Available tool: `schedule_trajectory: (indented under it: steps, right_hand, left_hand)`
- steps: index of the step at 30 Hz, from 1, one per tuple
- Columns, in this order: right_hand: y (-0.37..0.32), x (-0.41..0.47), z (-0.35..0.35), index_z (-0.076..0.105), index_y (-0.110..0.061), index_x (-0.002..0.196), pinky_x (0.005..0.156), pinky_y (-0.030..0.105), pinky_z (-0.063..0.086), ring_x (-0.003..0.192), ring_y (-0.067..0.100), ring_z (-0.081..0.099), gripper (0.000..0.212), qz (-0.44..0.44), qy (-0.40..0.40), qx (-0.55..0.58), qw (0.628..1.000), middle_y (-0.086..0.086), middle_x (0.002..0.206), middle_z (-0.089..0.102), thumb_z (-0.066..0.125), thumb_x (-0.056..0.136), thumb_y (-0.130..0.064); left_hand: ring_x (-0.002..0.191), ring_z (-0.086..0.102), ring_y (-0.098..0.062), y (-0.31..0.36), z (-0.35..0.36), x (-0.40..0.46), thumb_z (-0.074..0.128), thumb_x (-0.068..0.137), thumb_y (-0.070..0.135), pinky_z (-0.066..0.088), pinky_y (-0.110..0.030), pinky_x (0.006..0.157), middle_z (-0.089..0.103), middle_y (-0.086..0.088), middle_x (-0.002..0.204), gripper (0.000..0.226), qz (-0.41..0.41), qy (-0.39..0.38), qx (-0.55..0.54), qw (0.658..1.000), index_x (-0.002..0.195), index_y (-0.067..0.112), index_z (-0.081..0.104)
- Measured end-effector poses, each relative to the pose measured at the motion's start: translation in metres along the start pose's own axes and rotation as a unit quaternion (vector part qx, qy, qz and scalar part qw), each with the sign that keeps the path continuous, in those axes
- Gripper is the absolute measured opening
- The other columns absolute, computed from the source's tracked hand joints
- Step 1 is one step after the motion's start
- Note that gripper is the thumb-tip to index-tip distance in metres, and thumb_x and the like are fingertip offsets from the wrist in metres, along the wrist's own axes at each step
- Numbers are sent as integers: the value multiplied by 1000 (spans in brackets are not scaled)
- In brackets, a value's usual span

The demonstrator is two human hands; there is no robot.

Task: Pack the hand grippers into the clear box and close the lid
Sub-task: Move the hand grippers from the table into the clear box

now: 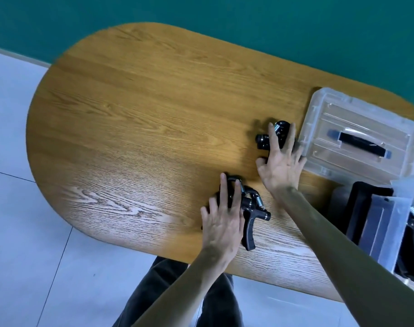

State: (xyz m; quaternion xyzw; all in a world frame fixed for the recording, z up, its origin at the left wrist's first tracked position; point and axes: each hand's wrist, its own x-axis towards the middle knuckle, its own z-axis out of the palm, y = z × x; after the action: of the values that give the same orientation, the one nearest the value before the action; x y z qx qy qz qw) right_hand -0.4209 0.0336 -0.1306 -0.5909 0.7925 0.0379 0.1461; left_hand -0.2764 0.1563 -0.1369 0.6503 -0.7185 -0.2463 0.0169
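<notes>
Grippers first: two black hand grippers (pixel 253 208) lie tangled under my left hand (pixel 221 221), one handle running back toward me at the table (pixel 135 109) edge. My left fingers are straight, resting flat on them, gripping nothing. Another hand gripper (pixel 264 141) sits under my right hand (pixel 280 165), fingers spread over it, not curled round. Beyond it lies the lid (pixel 359 135); the clear box (pixel 397 220) stands open to my right, so I judge the right hand nearer.

Black hand grippers (pixel 251 215), oak-grained table (pixel 142 114), clear lid (pixel 357 128), teal wall (pixel 225 15).
</notes>
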Motion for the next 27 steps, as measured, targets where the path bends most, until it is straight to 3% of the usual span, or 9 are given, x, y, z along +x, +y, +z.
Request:
schedule_trajectory:
  steps: [7, 12, 16, 27]
  right_hand:
    - [-5, -2, -1, 10, -29, 158, 101, 53, 29, 134, 47, 27, 93, 19, 14, 37, 999, 18, 166, -3, 64, 83, -29]
    - [-6, -20, -4, 13, -29, 158, 99, 55, 31, 126, 47, 33, 88, -9, 43, 28, 999, 6, 168, -3, 61, 84, -27]
    - [-3, -40, -11, 15, -29, 158, 91, 51, 33, 112, 41, 36, 87, -39, 68, 10, 997, -2, 168, -3, 59, 84, -24]
    - [18, -90, -51, 25, -25, 156, 82, 47, 35, 105, 40, 41, 86, -45, 123, 20, 991, 5, 167, 12, 60, 78, -19]
  left_hand:
    - [102, 51, -32, -4, -2, 4, 59, 95, 36, 50, -46, 77, 0, -22, 165, 82, 19, -20, 17, 999, 159, 14, 12]
    - [107, 40, -29, -2, -10, 5, 42, 103, 38, 41, -43, 85, -14, -18, 165, 72, 27, -53, -1, 998, 159, 18, 1]
    - [104, 32, -25, -1, -15, 5, 43, 104, 39, 35, -39, 85, -13, -16, 166, 72, 6, -16, -26, 1000, 159, 19, 2]
    - [113, 33, -31, 44, -54, 18, 47, 102, 33, 33, -42, 90, -8, -16, 166, 71, -56, 50, -39, 996, 159, 21, 7]
